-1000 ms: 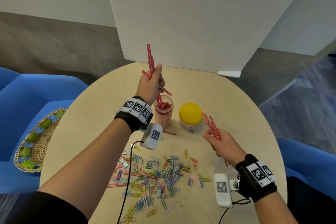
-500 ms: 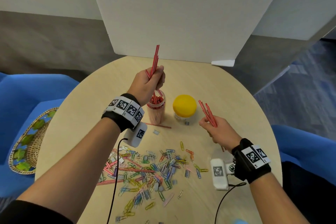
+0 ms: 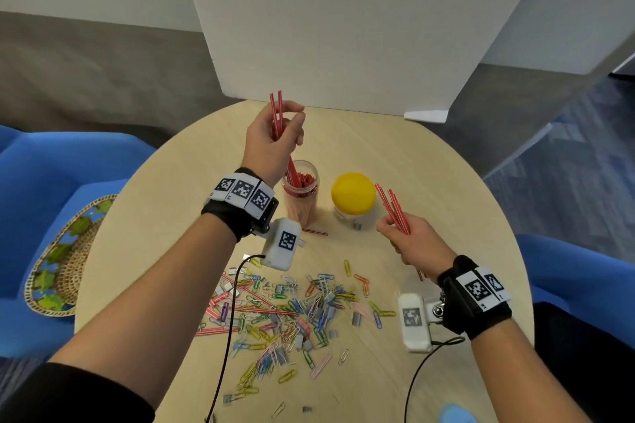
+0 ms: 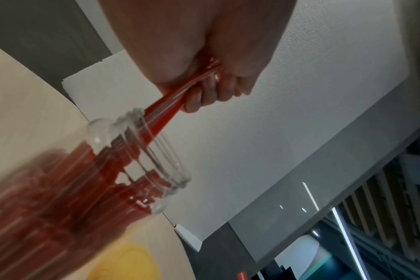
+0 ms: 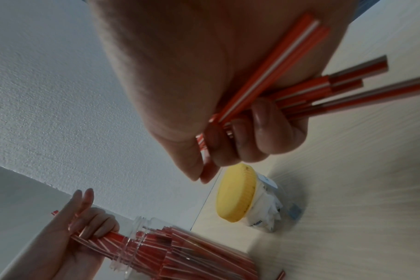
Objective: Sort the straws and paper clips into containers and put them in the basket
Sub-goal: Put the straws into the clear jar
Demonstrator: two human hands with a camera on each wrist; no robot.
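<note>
Straw-sorting is under way: the left hand (image 3: 271, 137) pinches a few straws (image 3: 276, 110) whose lower ends already sit in the open jar (image 3: 301, 192), so letting go comes next, while the right hand (image 3: 412, 240) clasps another bundle (image 3: 393, 208) beside the yellow-lidded container (image 3: 353, 194), paper clips (image 3: 292, 312) unsorted on the tabletop (image 3: 446, 182).

I can read no words or numbers. On the left wristband (image 3: 243, 189) I see three square black-and-white coded markers, and small marks below them, too small to make out. The right wristband (image 3: 481, 288) carries two such markers. One more marker sits on each white wrist camera housing, the left one (image 3: 284, 241) and the right one (image 3: 414, 317). The yellow-lidded jar (image 5: 247, 197) has a white label (image 5: 266, 214) with dark print near its base, too blurred for me to read.
</note>
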